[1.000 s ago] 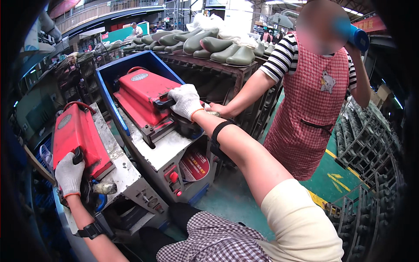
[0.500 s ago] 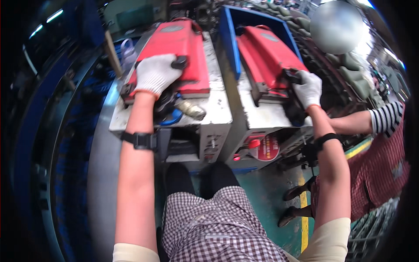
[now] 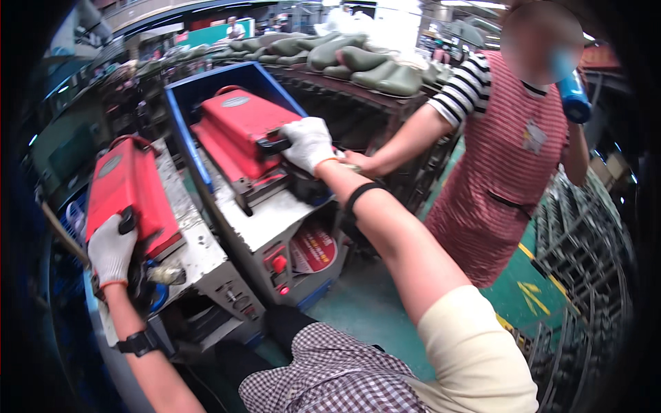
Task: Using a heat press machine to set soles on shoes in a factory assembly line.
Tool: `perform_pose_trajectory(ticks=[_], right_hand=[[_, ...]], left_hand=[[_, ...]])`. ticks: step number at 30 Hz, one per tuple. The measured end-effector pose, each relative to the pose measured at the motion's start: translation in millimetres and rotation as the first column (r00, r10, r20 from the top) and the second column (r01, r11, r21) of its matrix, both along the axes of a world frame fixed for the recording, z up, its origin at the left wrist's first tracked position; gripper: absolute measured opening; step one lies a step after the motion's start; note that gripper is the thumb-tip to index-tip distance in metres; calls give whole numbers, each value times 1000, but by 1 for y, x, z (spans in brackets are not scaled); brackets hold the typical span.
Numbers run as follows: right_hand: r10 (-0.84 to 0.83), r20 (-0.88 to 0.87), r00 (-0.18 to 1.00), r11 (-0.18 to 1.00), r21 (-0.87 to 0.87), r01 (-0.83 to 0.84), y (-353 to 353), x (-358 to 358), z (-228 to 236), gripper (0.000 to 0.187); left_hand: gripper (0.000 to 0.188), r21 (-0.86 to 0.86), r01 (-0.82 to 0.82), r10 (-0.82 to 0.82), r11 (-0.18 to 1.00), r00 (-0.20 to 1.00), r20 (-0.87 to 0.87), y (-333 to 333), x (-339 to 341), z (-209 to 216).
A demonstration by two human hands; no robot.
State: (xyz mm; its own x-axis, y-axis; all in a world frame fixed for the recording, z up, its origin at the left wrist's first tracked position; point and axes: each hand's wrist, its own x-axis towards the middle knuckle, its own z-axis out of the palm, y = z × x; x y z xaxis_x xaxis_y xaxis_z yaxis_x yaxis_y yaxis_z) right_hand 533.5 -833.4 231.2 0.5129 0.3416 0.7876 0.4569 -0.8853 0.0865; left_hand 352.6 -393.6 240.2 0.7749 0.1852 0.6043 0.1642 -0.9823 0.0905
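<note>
You face a long red box-shaped left cover [image 3: 122, 182] and a matching right cover [image 3: 244, 131], two altogether, the latter inside a blue frame [image 3: 206, 84]. Your white-gloved left hand [image 3: 112, 248] and right hand [image 3: 307, 143] each curl fingers round one black handle [image 3: 128, 219]. On the right, one co-worker's bare hand [image 3: 363, 164] crowds your right wrist.

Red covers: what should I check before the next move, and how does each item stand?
1. Left hand on the left black handle: ok.
2. Right hand on the right black handle: ok.
3. Both hands gloved: ok.
4. Co-worker's hand well apart from the right hand: not ok; it shows close beside it.
5. Left red cover and right red cover latched: cannot tell from this view.
</note>
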Motion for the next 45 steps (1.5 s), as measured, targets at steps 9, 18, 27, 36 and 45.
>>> perform_pose_trajectory(ticks=[9, 18, 27, 36, 45], right_hand=[[-76, -117, 990, 996, -47, 71, 0, 2, 1, 20], [-95, -144, 985, 994, -66, 86, 0, 1, 1, 19], [-87, -131, 988, 994, -70, 79, 1, 0, 3, 24], [-58, -90, 994, 998, -43, 55, -1, 2, 0, 22], [-69, -120, 990, 997, -47, 64, 0, 3, 1, 20]], left_hand=[[25, 8, -2, 2, 1000, 1000, 24, 6, 2, -5], [26, -9, 2, -2, 1000, 1000, 10, 2, 2, -3], [25, 17, 8, -9, 1000, 1000, 28, 4, 2, -5], [27, 19, 10, -11, 1000, 999, 34, 4, 2, -5], [27, 29, -7, 6, 1000, 1000, 26, 6, 3, -6]])
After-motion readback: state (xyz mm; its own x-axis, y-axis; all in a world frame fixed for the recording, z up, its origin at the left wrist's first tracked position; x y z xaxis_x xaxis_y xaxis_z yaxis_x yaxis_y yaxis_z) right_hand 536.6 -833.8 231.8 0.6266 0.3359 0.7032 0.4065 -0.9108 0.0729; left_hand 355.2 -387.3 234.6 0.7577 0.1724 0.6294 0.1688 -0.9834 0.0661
